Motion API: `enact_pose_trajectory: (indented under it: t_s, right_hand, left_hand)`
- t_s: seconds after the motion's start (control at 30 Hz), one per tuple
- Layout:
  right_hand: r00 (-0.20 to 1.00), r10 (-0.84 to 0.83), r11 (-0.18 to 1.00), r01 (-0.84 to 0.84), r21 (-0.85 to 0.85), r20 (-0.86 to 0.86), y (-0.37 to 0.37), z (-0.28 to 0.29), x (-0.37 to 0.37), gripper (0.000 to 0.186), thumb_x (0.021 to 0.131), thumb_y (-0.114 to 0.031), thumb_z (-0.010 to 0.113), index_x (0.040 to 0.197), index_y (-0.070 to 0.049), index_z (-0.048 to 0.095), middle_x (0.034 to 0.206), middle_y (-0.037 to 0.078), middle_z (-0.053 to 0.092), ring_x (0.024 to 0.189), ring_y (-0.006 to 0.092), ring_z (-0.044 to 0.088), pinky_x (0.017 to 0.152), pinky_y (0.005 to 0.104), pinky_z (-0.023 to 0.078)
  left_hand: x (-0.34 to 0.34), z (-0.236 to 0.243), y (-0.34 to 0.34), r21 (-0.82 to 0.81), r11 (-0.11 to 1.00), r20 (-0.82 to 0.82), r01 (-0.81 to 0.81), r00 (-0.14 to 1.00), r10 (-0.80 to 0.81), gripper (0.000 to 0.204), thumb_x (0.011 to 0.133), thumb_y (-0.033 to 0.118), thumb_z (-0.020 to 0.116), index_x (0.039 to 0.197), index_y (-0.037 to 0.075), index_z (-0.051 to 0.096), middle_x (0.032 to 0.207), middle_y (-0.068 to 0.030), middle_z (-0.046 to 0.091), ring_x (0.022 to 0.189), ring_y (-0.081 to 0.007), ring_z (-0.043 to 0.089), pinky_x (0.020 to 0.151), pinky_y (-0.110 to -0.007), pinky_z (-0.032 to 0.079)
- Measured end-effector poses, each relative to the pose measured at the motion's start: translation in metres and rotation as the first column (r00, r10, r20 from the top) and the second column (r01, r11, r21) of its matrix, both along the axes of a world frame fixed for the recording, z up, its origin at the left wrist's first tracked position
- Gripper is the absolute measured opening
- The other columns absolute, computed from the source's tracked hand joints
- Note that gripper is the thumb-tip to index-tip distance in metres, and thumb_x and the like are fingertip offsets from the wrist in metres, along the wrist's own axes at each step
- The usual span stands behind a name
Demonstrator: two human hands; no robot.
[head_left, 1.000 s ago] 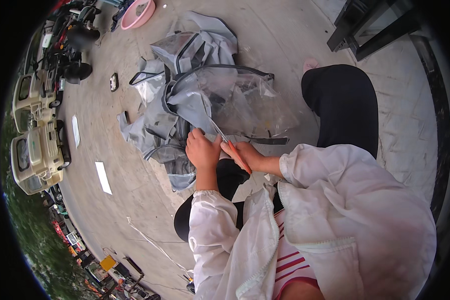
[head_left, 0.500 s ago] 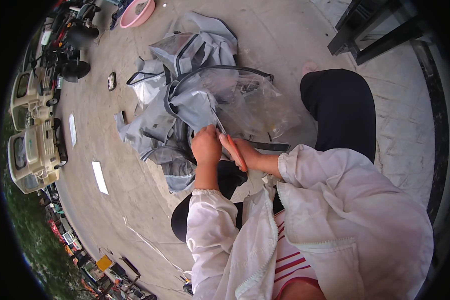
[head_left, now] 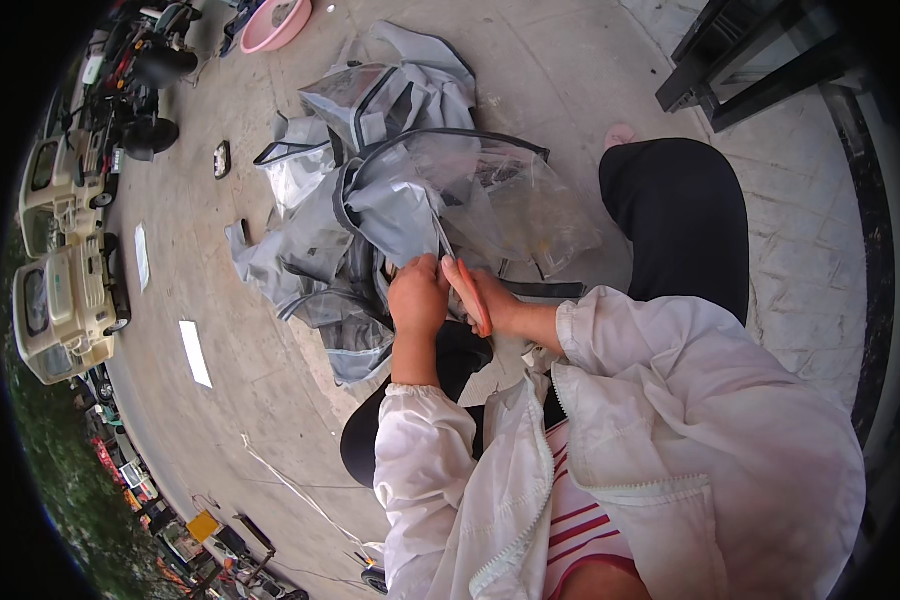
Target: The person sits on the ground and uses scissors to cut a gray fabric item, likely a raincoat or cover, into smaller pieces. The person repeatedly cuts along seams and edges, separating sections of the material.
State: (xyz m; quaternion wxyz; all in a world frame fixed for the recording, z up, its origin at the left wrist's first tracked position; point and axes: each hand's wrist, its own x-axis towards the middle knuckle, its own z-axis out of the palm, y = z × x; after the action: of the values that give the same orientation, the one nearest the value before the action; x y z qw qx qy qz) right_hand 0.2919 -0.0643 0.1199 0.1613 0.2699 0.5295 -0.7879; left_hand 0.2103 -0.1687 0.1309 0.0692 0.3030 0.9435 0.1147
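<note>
A heap of grey fabric (head_left: 395, 210) with black edging and clear plastic panels lies on the ground in front of me. My right hand (head_left: 498, 308) is closed around the orange handles of a pair of scissors (head_left: 469, 296). Their metal blades point away from me, at the border between the grey fabric and a large clear plastic panel (head_left: 530, 210). Just left of the handles, my left hand (head_left: 419, 296) grips the near edge of the grey fabric, its fingertips mostly hidden. Whether the blades are apart is hard to make out.
My dark-trousered knee (head_left: 678, 220) is bent right of the heap. Beyond it stands a black metal frame (head_left: 750, 80). A pink basin (head_left: 275, 28) sits at the far left. White flat pieces (head_left: 195, 354) and a pale cord (head_left: 295, 485) lie on the ground; parked vehicles (head_left: 65, 305) line the left.
Both hands and the scissors have shifted only slightly, the left hand a little toward me and to the right. The fabric and clear plastic by the blades have moved a little.
</note>
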Motion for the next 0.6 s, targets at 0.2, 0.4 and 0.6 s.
enact_pose_trajectory:
  t_s: [0.2,0.4,0.6]
  right_hand:
    - [0.996,0.065,0.978,-0.053,0.2,-0.053,0.0,-0.017,-0.007,0.079,0.088,-0.073,0.028,0.046,-0.008,0.047,0.041,0.002,0.044,0.039,0.016,0.048,0.041,0.0309,0.038]
    - [0.999,0.044,0.999,-0.043,-0.03,0.03,0.008,-0.003,-0.01,0.071,0.088,-0.072,0.032,0.059,-0.008,0.043,0.048,-0.002,0.039,0.038,0.0116,0.043,0.036,0.0269,0.037]
    - [0.993,0.009,0.974,0.018,0.224,-0.119,0.004,-0.021,-0.014,0.074,0.087,-0.074,0.029,0.061,-0.007,0.046,0.047,-0.002,0.039,0.038,0.012,0.045,0.035,0.027,0.036]
  left_hand:
    - [0.0,0.007,0.0,0.016,1.0,0.022,0.005,1.0,-0.005,0.025,0.086,0.027,0.056,0.074,0.004,0.054,0.077,-0.0144,0.06,0.073,-0.0365,0.059,0.063,-0.046,0.046]
    - [0.006,0.006,-0.003,0.033,0.999,0.097,0.007,0.995,-0.01,0.025,0.086,0.026,0.056,0.074,0.004,0.056,0.078,-0.0145,0.06,0.075,-0.0359,0.059,0.065,-0.046,0.046]
    - [0.007,0.014,0.001,0.066,0.998,0.134,0.005,0.991,-0.013,0.025,0.086,0.026,0.056,0.074,0.003,0.056,0.078,-0.0148,0.06,0.075,-0.036,0.059,0.065,-0.046,0.046]
